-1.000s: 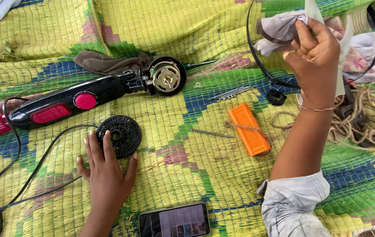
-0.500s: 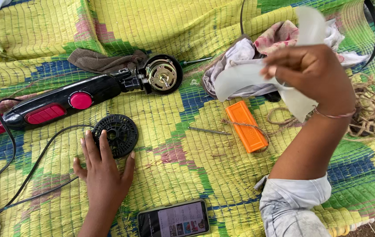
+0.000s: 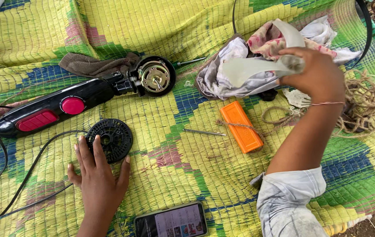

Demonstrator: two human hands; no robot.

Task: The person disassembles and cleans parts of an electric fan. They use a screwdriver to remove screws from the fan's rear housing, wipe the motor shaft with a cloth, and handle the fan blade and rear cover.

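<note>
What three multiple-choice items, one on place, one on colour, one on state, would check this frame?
1. Where does the left hand rest?
A. on the black disc
B. on the phone
C. on the rope

2. What colour is the block on the mat?
A. blue
B. orange
C. white

3. What is the right hand doing?
A. lying flat on the mat
B. holding a pale fan blade
C. gripping the screwdriver

Answers: 1 A, its fingers lie on the disc's edge. 2 B, the block is plainly orange. 3 B, the fingers close round the blade above the cloths.
</note>
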